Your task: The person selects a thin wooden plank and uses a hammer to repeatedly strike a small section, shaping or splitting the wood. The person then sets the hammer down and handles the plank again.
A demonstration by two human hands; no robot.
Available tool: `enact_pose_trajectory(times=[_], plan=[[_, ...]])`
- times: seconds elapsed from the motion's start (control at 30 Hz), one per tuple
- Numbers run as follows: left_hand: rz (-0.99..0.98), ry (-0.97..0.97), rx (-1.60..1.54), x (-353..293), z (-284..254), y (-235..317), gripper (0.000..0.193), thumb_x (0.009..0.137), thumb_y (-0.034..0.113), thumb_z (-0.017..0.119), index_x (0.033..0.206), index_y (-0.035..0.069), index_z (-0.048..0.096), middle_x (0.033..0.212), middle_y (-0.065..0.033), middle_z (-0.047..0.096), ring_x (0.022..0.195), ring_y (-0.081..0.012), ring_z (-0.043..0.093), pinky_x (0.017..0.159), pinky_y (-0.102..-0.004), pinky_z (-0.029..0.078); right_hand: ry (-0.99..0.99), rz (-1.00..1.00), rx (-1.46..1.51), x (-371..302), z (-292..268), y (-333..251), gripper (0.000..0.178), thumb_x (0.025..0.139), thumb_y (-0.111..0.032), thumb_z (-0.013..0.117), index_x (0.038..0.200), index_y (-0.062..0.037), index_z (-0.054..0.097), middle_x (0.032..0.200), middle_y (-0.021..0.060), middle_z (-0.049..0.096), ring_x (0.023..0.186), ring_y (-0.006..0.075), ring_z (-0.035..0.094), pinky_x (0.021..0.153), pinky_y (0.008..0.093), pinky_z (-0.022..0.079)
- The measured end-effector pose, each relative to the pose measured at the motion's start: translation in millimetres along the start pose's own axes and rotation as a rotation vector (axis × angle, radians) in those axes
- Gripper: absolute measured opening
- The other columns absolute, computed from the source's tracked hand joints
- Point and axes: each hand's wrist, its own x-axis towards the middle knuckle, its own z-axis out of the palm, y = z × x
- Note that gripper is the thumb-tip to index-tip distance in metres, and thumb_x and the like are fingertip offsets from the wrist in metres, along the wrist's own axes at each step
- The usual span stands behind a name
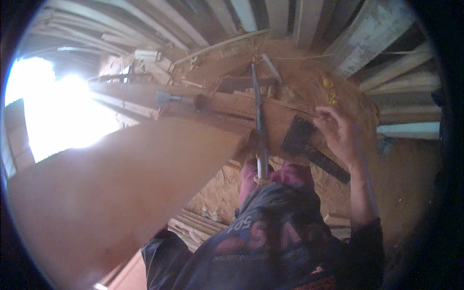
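A wide, pale brown wooden board point(121, 188) slants up across the left side, large and close. My left sleeve point(166, 256) runs behind its lower edge, so my left hand is hidden. My right hand point(337, 133) is raised with its fingers loosely bent and apart, nothing visible in them. Just left of it lies a dark block-shaped thing point(297, 134), and a dark bar point(328, 165) slants away below that. A long, narrow metal tool point(258, 106) with a pale lower end points away from my lap across a timber beam point(224, 104).
A short tool with a blue-grey end point(168, 97) lies on the beam. Beyond it are wood offcuts point(157, 65) and sawdust-coloured ground. A yellow object point(329, 89) lies past my right hand. Planks point(377, 34) lean along the far and right sides. Glaring light fills the left.
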Motion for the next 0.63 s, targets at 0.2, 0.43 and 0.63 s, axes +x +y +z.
enact_pose_trajectory(times=[0.2,0.43,0.63], plan=[[-0.120,0.051,-0.270,-86.7,14.1,73.8,0.059,0.093,0.023,0.077,0.143,0.000,0.057,0.133,-0.0260,0.066,0.125,-0.0350,0.063,0.105,-0.0454,0.049,-0.064,-0.011,-0.113,-50.7,-4.4,71.2,0.034,0.101,-0.023,0.074,0.128,-0.0045,0.067,0.123,0.0148,0.072,0.113,0.0263,0.069,0.099,0.0399,0.053],[-0.061,0.113,-0.567,-157.2,85.5,199.7,0.084,0.084,0.040,0.084,0.151,0.002,0.049,0.138,-0.0261,0.064,0.130,-0.0392,0.061,0.110,-0.0476,0.047,0.145,0.272,0.003,-119.5,-38.4,234.4,0.035,0.101,-0.026,0.075,0.127,-0.0040,0.068,0.122,0.0128,0.073,0.113,0.0265,0.069,0.102,0.0408,0.053],[-0.329,0.157,-0.591,-150.0,84.6,259.5,0.100,0.078,0.056,0.085,0.156,0.008,0.045,0.153,-0.0248,0.054,0.141,-0.0406,0.053,0.120,-0.0456,0.041,0.038,0.423,-0.075,-156.6,-90.8,204.4,0.042,0.097,-0.035,0.078,0.130,-0.0098,0.070,0.127,0.0158,0.074,0.120,0.0279,0.070,0.103,0.0389,0.053]])
